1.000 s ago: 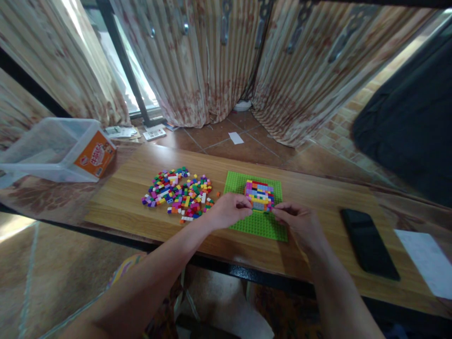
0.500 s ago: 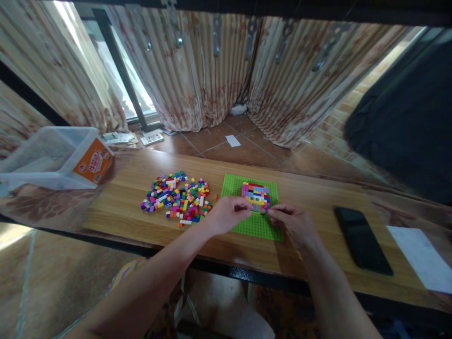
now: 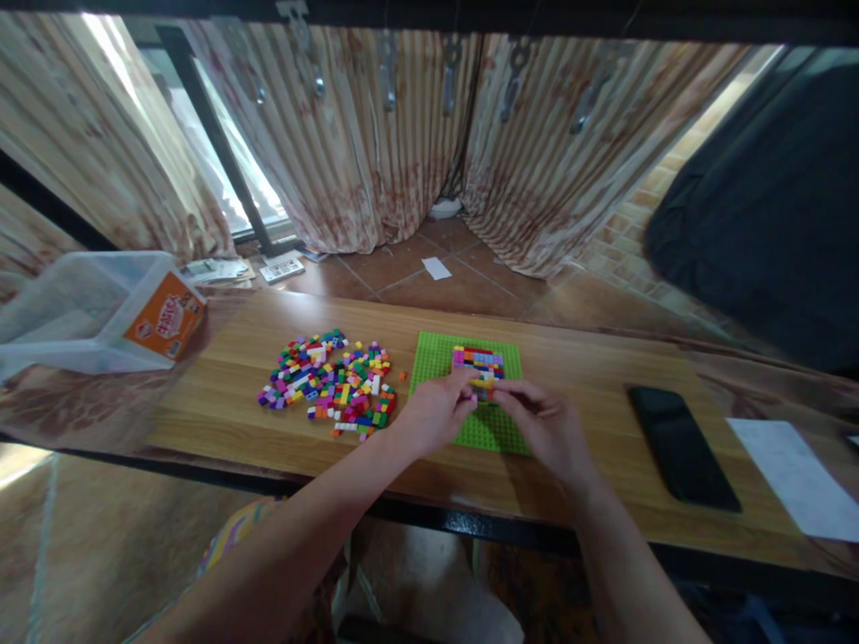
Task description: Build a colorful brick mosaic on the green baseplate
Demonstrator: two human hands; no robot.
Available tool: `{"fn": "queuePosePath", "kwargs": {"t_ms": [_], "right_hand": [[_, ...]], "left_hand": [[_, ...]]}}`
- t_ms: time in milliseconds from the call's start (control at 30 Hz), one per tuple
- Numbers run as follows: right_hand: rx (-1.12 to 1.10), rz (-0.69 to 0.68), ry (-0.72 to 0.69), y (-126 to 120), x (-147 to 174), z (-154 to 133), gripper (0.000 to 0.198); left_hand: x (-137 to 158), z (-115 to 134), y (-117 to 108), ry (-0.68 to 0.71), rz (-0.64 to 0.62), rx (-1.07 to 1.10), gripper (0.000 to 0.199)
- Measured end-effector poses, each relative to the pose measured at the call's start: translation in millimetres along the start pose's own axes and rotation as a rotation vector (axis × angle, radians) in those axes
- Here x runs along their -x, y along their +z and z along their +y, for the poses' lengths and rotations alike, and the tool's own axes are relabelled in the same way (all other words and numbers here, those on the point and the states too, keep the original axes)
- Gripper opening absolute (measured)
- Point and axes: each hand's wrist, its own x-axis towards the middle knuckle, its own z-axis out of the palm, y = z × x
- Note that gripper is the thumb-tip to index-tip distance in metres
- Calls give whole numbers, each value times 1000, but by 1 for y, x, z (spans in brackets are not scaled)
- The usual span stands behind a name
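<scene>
A block of many-coloured toy bricks (image 3: 478, 360) is stacked on a green studded baseplate (image 3: 433, 351). My left hand (image 3: 436, 413) is at the block's near left side, thumb and fingers pinched together. From the right, my right hand (image 3: 547, 425) reaches in with its fingertips closed at the near right part of the block. A yellow brick (image 3: 481, 383) shows between the fingertips of both hands; whether it is held or fixed to the block, I cannot tell. My fingers hide the near part of the block.
Loose bricks (image 3: 328, 380) lie spread on the wooden table (image 3: 221, 402) left of the baseplate, with an orange one (image 3: 402, 376) apart. A clear plastic bin (image 3: 100, 313) stands far left. Rightward lie a black phone (image 3: 683, 447) and white paper (image 3: 792, 478).
My hands have come closer together over the near part of the block, the right one moving left. The whole view has shifted slightly.
</scene>
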Motion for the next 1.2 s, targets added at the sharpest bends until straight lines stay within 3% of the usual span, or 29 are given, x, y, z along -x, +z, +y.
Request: {"fn": "queuePosePath", "kwargs": {"t_ms": [133,267,367,533,667,867,1033,1200], "right_hand": [[93,-126,-78,9,4,-6,16],[128,-134,-94,12,4,-7,16],[191,-95,-110,7,2,-5,15],[235,137,-63,-15,-4,6,20],[181,100,-33,-23,-6,12,21],[217,-13,-55,-12,-5,17,23],[214,15,-36,-10,-7,25,26],[122,50,70,-9,-8,32,24]], "left_hand": [[1,1,2,39,-11,22,36],[1,3,2,19,-18,40,37],[2,6,0,-2,-9,55,38],[3,11,0,-105,-40,52,34],[5,14,3,-131,-119,91,32],[6,14,7,-126,-138,120,33],[6,13,9,-99,-178,169,39],[8,15,11,-62,-218,210,49]]}}
